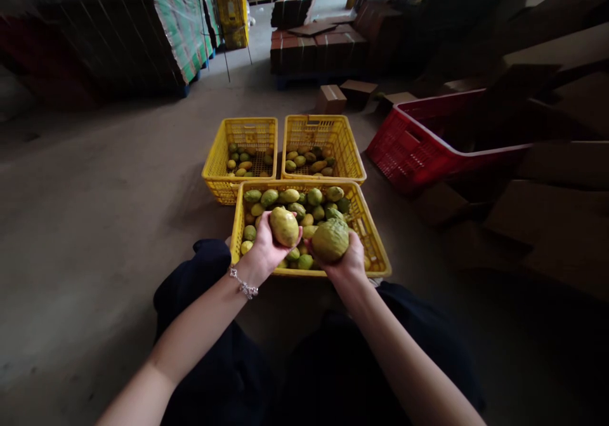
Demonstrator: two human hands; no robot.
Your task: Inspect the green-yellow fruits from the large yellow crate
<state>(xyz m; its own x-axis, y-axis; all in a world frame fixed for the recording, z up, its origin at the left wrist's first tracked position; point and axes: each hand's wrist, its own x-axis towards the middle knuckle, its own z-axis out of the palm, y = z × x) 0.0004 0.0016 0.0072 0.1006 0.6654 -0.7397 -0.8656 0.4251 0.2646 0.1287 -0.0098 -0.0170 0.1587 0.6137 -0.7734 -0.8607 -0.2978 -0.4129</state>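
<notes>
My left hand, with a silver bracelet at the wrist, is closed around a smooth, mango-like yellow fruit tinged with green. Beside it, my right hand grips a larger green fruit with a wrinkled, bumpy skin. Both are held up a little apart, above the near yellow crate. Inside that crate lie several green and yellow oval fruits, some of them hidden behind my hands.
Two more yellow crates, at the left and right, stand just behind, each with several fruits at the bottom. A red crate sits to the right among cardboard. Stacked brown boxes and a wrapped green pallet load stand farther back.
</notes>
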